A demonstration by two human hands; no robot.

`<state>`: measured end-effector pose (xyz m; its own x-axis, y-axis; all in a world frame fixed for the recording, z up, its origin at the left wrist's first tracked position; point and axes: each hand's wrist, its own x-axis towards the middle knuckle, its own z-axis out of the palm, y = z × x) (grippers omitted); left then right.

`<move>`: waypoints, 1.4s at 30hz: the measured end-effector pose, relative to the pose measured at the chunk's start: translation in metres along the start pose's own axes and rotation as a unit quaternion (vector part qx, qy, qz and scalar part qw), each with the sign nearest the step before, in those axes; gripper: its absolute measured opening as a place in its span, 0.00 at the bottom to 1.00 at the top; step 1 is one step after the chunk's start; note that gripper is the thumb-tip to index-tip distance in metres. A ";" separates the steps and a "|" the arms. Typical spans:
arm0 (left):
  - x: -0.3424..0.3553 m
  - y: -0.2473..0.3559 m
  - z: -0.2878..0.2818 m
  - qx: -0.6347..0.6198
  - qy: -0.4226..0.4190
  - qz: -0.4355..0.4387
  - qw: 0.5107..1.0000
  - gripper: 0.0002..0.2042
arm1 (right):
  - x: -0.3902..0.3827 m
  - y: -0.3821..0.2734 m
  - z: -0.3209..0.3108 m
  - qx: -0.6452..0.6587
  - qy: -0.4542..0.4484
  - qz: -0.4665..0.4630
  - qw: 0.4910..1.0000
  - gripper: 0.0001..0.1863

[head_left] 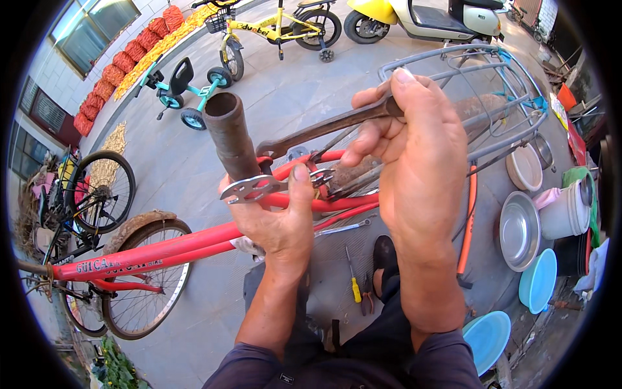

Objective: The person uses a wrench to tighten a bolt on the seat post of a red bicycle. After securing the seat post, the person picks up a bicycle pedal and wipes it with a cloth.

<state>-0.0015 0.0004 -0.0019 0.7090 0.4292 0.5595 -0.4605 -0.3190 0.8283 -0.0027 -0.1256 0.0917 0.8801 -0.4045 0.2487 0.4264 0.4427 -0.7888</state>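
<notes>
My left hand (pixel 275 223) is closed at the base of an upright rusty steel tube (pixel 230 136) on the red bicycle frame (pixel 168 246), its thumb against a silver flat multi-hole spanner (pixel 246 188). My right hand (pixel 414 155), raised to the right, grips one end of a long rusty wrench (pixel 317 129) between thumb and fingers, the lower fingers curled loosely. The wrench's other end reaches down to just behind the tube, by the red frame; whether it touches is unclear.
A grey rear rack (pixel 492 113) is behind my right hand. A silver spanner (pixel 343 226), yellow screwdriver (pixel 356 288) and pliers (pixel 367 301) lie below. Several basins (pixel 537 279) and buckets stand at right. A tricycle (pixel 181 91), small yellow bicycle (pixel 278 32) and scooter (pixel 427 19) stand behind.
</notes>
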 end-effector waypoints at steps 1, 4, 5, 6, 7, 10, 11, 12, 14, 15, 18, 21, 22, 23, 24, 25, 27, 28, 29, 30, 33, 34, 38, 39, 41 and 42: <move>0.000 -0.001 0.000 0.002 0.001 0.002 1.000 0.27 | 0.000 0.001 0.000 -0.008 -0.002 -0.003 1.000 0.13; -0.001 0.002 0.001 0.008 -0.003 -0.009 1.000 0.27 | -0.001 0.001 -0.001 -0.018 0.006 -0.007 1.000 0.12; -0.001 0.000 0.001 0.015 0.003 0.003 1.000 0.27 | 0.000 0.001 0.001 -0.010 0.015 -0.004 1.000 0.12; -0.001 -0.004 0.001 0.021 0.009 0.014 1.000 0.27 | 0.000 0.002 0.002 -0.003 0.025 -0.001 1.000 0.12; -0.001 -0.006 0.000 0.028 0.015 0.026 0.999 0.28 | -0.001 0.003 0.004 -0.032 0.028 -0.002 0.999 0.11; -0.001 -0.007 0.000 0.015 0.018 0.024 0.999 0.29 | -0.002 0.005 0.006 -0.106 0.035 -0.006 0.994 0.11; -0.001 -0.007 0.001 0.006 0.015 0.020 1.000 0.29 | -0.002 0.005 0.006 -0.120 0.032 -0.006 0.992 0.10; -0.001 -0.005 0.001 -0.003 0.011 0.015 1.000 0.29 | -0.003 0.005 0.005 -0.133 0.029 -0.006 0.991 0.10; -0.001 -0.006 0.000 -0.005 0.009 0.018 1.000 0.30 | -0.004 0.002 0.002 -0.165 0.012 0.034 0.986 0.10; 0.000 -0.008 -0.001 0.001 0.011 0.025 1.000 0.30 | -0.005 0.000 0.001 -0.181 0.002 0.054 0.982 0.10; 0.001 -0.008 -0.002 0.002 0.011 0.013 1.000 0.30 | -0.007 -0.011 0.001 -0.251 -0.014 0.042 0.967 0.10; 0.002 -0.005 -0.001 0.007 0.020 0.025 0.999 0.30 | -0.010 -0.009 -0.003 -0.283 -0.009 -0.008 0.959 0.08; 0.003 -0.004 -0.002 0.010 0.024 0.036 0.999 0.30 | -0.012 -0.007 -0.001 -0.255 -0.023 -0.007 0.967 0.08; 0.002 0.004 0.000 0.006 0.019 0.016 1.000 0.27 | -0.014 -0.006 -0.001 -0.242 -0.025 -0.012 0.970 0.07; 0.002 0.004 0.000 0.013 0.024 0.011 1.000 0.25 | -0.015 -0.004 -0.002 -0.236 -0.025 -0.021 0.971 0.07; 0.002 0.002 0.000 0.013 0.024 0.003 1.000 0.24 | -0.014 0.004 -0.004 -0.229 -0.032 -0.071 0.970 0.07; 0.003 -0.011 -0.004 0.079 0.029 0.025 0.996 0.26 | -0.016 0.008 -0.001 -0.225 -0.045 -0.128 0.965 0.07; 0.002 -0.011 -0.002 0.076 0.029 0.006 0.997 0.24 | -0.016 0.008 0.000 -0.222 -0.049 -0.153 0.962 0.07; 0.002 -0.009 -0.003 0.080 0.031 -0.011 0.996 0.22 | -0.015 0.009 0.002 -0.220 -0.057 -0.169 0.959 0.08; 0.001 -0.007 -0.002 0.071 0.030 -0.024 0.997 0.21 | -0.013 0.004 0.002 -0.222 -0.059 -0.190 0.955 0.09; 0.001 -0.008 -0.004 0.095 0.038 -0.034 0.994 0.18 | -0.009 0.001 0.004 -0.208 -0.116 -0.181 0.954 0.10; 0.001 -0.011 -0.002 0.104 0.037 -0.013 0.994 0.16 | -0.007 0.003 0.004 -0.216 -0.110 -0.209 0.947 0.10; 0.000 -0.011 -0.003 0.080 0.012 0.005 0.997 0.22 | -0.002 0.010 0.011 -0.233 -0.123 -0.263 0.928 0.11; 0.000 -0.016 -0.007 0.092 0.006 0.009 0.996 0.23 | -0.002 0.011 0.013 -0.236 -0.135 -0.262 0.926 0.11; 0.002 -0.021 -0.009 0.096 0.000 0.013 0.995 0.24 | -0.003 0.011 0.016 -0.244 -0.152 -0.266 0.920 0.12; 0.002 -0.022 -0.009 0.089 0.001 0.013 0.996 0.25 | -0.004 0.010 0.018 -0.249 -0.150 -0.262 0.920 0.12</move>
<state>0.0054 0.0161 -0.0182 0.6975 0.4199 0.5807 -0.3761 -0.4753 0.7954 0.0022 -0.1050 0.0928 0.6308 -0.1865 0.7532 0.7259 -0.2013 -0.6577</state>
